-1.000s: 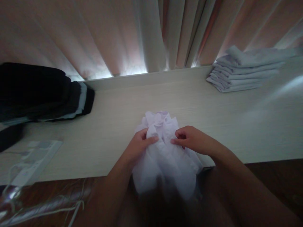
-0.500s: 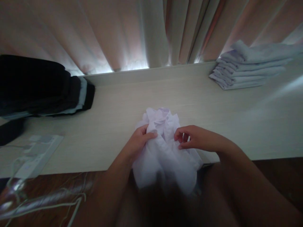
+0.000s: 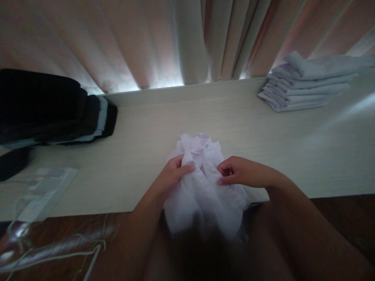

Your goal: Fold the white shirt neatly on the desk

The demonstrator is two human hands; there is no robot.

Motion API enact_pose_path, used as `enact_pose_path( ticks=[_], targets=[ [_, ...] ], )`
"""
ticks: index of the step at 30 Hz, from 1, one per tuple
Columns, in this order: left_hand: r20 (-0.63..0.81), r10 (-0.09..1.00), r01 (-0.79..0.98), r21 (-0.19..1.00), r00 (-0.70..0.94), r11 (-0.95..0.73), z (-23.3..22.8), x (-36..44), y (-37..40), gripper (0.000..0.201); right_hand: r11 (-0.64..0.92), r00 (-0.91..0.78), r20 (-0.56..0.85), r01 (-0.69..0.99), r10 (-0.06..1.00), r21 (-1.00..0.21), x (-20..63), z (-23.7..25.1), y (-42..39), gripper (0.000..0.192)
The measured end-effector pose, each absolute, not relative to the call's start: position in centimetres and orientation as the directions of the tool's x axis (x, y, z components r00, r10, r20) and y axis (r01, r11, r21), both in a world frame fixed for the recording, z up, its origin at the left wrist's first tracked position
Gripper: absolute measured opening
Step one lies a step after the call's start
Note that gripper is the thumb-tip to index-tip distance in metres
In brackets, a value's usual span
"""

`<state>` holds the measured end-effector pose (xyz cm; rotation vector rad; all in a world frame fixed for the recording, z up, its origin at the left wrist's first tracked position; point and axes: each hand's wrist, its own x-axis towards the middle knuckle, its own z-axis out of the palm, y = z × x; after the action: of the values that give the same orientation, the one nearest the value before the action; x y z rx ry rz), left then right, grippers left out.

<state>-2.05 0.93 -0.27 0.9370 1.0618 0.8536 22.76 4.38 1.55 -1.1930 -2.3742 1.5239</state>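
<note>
A white shirt (image 3: 202, 183) lies bunched at the near edge of the table (image 3: 293, 144), its collar end resting on the wood and its lower part hanging off the edge toward the person. The left hand (image 3: 172, 175) grips the shirt's left side, thumb pressed over a fold of cloth just below the collar. The right hand (image 3: 243, 173) pinches the shirt's right front edge between thumb and fingers. The two hands sit close together but apart, with a strip of shirt front between them. A small button shows near the collar, just beyond the hands. At the far right of the table stands a stack of folded white cloth (image 3: 307, 84), well apart from the shirt. At the far left lies a pile of dark clothes (image 3: 49, 109) with a pale band along one edge. Near the left corner a flat pale sheet (image 3: 43, 191) lies on the table, with white cords (image 3: 55, 253) trailing below it over the dark floor. Curtains (image 3: 175, 39) hang along the far side behind the table, light showing under their hem.
</note>
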Motion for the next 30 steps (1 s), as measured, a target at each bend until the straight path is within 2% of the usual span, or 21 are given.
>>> enact_pose_path(
  ticks=[2,4,7,9,14,20,30],
  targets=[
    [-0.312,0.925,-0.004,0.947,0.216,0.320,-0.4,-2.2,1.1,0.041,0.077,-0.672,-0.322,0.492,0.667,-0.867,22.6,1.9,4.2,0.034],
    [-0.293,0.941,0.114,0.954,0.168,0.277,-0.7,-2.2,1.2,0.039,-0.056,-0.591,-0.291,0.384,0.753,-0.922,22.0,2.0,4.0,0.031],
    [-0.268,0.948,0.183,0.954,0.174,0.236,-0.8,-2.0,1.2,0.037,-0.130,-0.418,-0.219,0.231,0.882,-0.964,20.3,1.4,3.2,0.029],
    [-0.250,0.949,0.204,0.956,0.193,0.211,-0.7,-1.7,1.1,0.037,-0.090,-0.359,-0.172,0.236,0.917,-0.968,19.0,1.0,2.6,0.023],
    [-0.245,0.946,0.205,0.958,0.211,0.203,0.1,-1.6,0.7,0.033,0.085,-0.390,-0.058,0.341,0.919,-0.936,17.6,0.7,1.5,0.009],
    [-0.259,0.935,0.113,0.965,0.244,0.238,0.4,-2.1,0.6,0.028,0.126,-0.346,-0.014,0.378,0.938,-0.917,17.9,1.0,1.6,0.010],
    [-0.244,0.956,0.203,0.957,0.164,0.209,0.4,-1.7,0.8,0.022,0.168,-0.310,0.020,0.457,0.950,-0.873,17.7,0.5,1.6,0.012]
  ],
)
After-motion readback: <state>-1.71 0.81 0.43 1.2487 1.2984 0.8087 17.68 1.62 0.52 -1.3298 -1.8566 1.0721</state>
